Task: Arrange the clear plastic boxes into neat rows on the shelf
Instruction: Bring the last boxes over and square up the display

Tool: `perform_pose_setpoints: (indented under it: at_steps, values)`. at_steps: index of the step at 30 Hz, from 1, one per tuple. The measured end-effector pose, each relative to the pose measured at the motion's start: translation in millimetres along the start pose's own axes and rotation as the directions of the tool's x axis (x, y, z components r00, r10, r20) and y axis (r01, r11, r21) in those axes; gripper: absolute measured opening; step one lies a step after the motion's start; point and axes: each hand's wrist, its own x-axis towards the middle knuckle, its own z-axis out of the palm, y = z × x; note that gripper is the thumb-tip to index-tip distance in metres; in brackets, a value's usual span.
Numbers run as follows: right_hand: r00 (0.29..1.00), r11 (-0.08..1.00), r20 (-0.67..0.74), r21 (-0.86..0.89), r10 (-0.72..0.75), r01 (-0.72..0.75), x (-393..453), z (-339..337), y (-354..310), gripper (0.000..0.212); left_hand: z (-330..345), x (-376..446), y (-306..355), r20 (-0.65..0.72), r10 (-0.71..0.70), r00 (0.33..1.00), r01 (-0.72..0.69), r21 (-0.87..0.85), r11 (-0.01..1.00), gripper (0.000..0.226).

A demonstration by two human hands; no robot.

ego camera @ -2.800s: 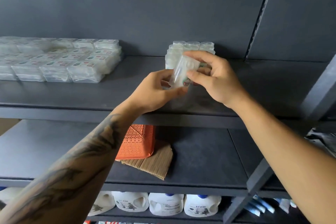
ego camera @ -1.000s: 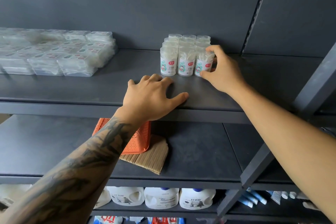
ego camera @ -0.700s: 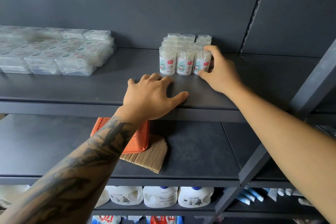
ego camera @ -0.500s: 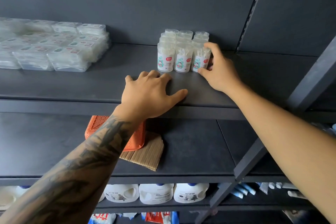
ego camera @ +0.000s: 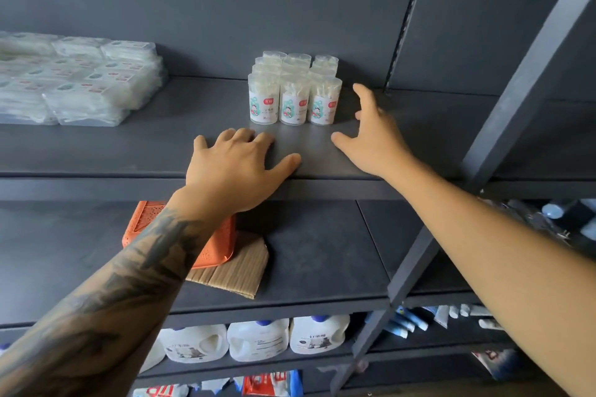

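Hovering with spread fingers just beside the block of clear plastic boxes point(ego camera: 294, 92) at the shelf point(ego camera: 161, 145) back, the right hand point(ego camera: 371, 135) could clip the corner one and topple its neighbours, while the left hand point(ego camera: 238, 164) rests flat, empty.

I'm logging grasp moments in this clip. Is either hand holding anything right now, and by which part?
Nothing is held. The left hand rests flat on the shelf; the right hand is open beside the clear tubs, apart from them.
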Motion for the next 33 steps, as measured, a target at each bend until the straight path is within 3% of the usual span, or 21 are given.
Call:
perform_pose_setpoints:
  at_steps: [5,9,12,15,22,28,33]
  values:
    - [0.982,0.977,0.158,-0.168,-0.105,0.132,-58.3,-31.2,10.3,0.06,1.9,-33.5,36.9,0.011,-0.013,1.0,0.012,0.093,0.996,0.076]
    - [0.945,0.92,0.227,-0.259,-0.237,0.293,-113.6,-63.2,40.7,0.06,-1.8,-65.8,96.0,0.031,-0.063,0.998,0.058,0.138,0.989,0.082]
    - [0.931,0.919,0.238,-0.215,-0.279,0.33,-156.7,-94.9,79.4,0.06,0.4,-94.3,154.9,0.062,-0.038,0.997,0.033,0.092,0.995,0.079]
    - [0.939,0.936,0.241,-0.191,-0.247,0.295,-188.8,-133.5,132.1,0.059,7.4,-114.0,224.7,0.092,0.036,0.995,-0.044,0.085,0.995,0.075]
    - [0.982,0.935,0.149,-0.32,-0.114,0.156,-228.1,-253.3,265.3,0.059,11.5,-115.9,387.4,0.129,0.175,0.976,-0.173,-0.025,0.985,0.073]
    - [0.999,0.919,0.043,-0.393,0.004,0.013,-245.7,-345.9,357.6,0.065,5.2,-72.4,526.6,0.064,0.339,0.939,-0.334,-0.085,0.939,0.061]
    - [0.989,0.899,-0.097,-0.415,0.111,-0.141,-246.4,-406.4,434.6,0.063,17.2,-20.9,632.3,0.045,0.499,0.866,-0.49,-0.127,0.862,0.065]
